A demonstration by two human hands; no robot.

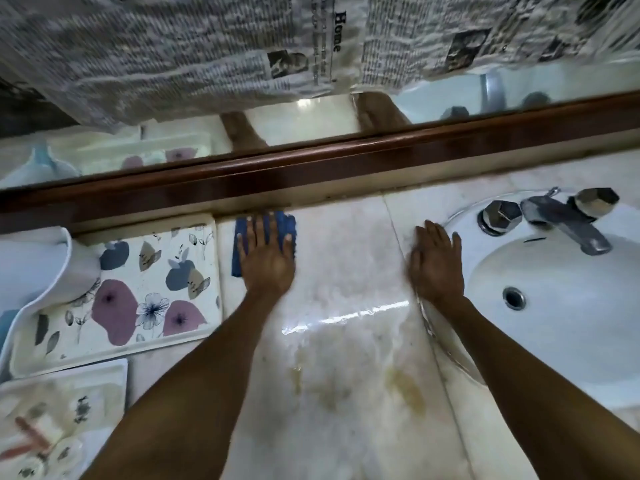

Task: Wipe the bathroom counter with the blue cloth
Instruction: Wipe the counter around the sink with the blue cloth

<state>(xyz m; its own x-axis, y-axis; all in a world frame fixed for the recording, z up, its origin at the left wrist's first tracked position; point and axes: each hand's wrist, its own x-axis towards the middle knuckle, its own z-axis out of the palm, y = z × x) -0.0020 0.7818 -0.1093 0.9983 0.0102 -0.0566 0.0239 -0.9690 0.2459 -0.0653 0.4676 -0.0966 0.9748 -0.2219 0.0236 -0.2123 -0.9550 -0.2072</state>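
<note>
The blue cloth (239,249) lies flat on the pale marble counter (346,271), at its back edge beside the wooden mirror frame. My left hand (266,258) presses flat on the cloth with the fingers spread, covering its middle. My right hand (436,265) rests palm down on the bare counter, at the left rim of the sink, holding nothing. Brownish stains (405,389) mark the counter nearer to me.
A white sink (554,323) with a metal tap (561,220) fills the right side. A flowered tray (138,289) and a white tub (41,265) stand left of the cloth, with another tray (52,417) in front. A newspaper-covered mirror (207,64) rises behind.
</note>
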